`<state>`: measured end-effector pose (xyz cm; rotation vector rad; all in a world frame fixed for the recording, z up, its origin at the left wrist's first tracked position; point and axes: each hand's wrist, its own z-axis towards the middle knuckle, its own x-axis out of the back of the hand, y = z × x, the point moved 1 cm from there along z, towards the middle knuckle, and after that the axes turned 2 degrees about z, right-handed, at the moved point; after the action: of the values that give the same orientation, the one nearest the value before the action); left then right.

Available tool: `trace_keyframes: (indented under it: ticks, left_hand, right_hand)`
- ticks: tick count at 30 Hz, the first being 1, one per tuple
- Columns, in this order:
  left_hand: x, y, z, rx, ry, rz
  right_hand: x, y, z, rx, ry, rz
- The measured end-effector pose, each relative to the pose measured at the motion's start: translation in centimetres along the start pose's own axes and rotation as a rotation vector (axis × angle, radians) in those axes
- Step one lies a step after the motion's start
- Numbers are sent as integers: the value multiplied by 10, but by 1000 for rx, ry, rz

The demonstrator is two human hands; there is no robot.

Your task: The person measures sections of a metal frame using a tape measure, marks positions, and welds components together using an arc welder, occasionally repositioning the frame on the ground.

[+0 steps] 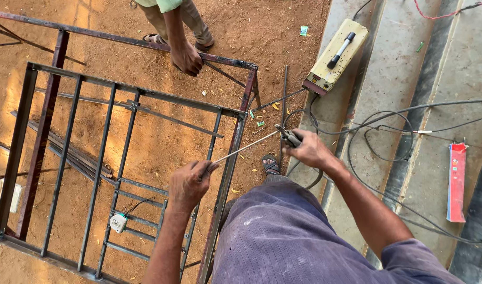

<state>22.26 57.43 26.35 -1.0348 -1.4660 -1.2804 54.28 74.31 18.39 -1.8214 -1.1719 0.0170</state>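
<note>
Seen from the head camera, looking straight down, the person's right hand (309,150) is wrapped shut around the dark metal electrode holder (289,137), from which black cables (367,152) trail over the grey concrete steps (398,79) towards the cream box-shaped welding machine with a black handle (335,55). A thin grey welding rod (246,148) runs slanting down from the holder's jaws to the left hand (188,184), whose thumb and fingers pinch the rod near its free end, just above the upright side bar of the rusty rectangular steel grille frame (120,168) that lies over the reddish sandy ground (162,142). The rod looks light and slender, likely springy along its length and brittle in its coating, so a light pinch close to the tip seems the steadiest hold; the frame looks heavy and stiff, best taken by its outer bars. A small white round fitting with a wire (118,222) hangs on a lower crossbar. At the far corner another person's hand (187,58) rests on a second frame bar, sandalled feet behind it. A red flat packet (456,181) lies on the steps.
</note>
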Motion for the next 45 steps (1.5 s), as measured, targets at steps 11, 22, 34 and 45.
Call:
trace_keyframes:
  ticks: [11, 22, 34, 45]
  left_hand:
    - [13, -10, 27, -35, 284, 274]
    - [-27, -58, -40, 270, 357, -101]
    - [-33, -19, -100, 510, 316, -262]
    - [-46, -19, -151, 753, 226, -278]
  right_hand:
    - [18, 27, -39, 151, -335, 660]
    - [54, 128, -21, -398, 796, 1118]
    - [16, 119, 86, -437, 493, 1029]
    - [3, 88, 93, -419, 425, 966]
